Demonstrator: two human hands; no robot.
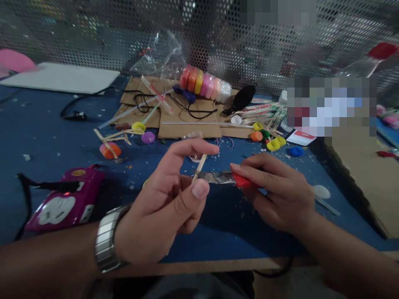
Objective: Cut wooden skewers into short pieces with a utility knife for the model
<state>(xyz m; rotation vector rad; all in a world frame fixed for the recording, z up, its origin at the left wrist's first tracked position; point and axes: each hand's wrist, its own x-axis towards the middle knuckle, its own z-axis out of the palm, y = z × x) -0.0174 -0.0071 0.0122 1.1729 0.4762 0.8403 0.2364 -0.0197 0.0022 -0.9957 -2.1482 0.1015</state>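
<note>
Between the index finger and thumb of my left hand (170,199) is a thin wooden stick (201,162), held near upright. My right hand (277,189) grips a knife by its red handle (245,181). The knife's metal blade (216,177) points left, and its tip meets the stick just above my left thumb. Part of the stick's lower end is hidden behind that thumb. Both hands are over the blue table (224,224), near its front edge.
A purple power box (67,199) with a black cable lies left. Behind are cardboard pieces (187,120), coloured clay packs (204,83), bottle caps (148,137) and straws. An orange cap (109,150) with sticks stands left. A large cardboard piece (364,174) is at right.
</note>
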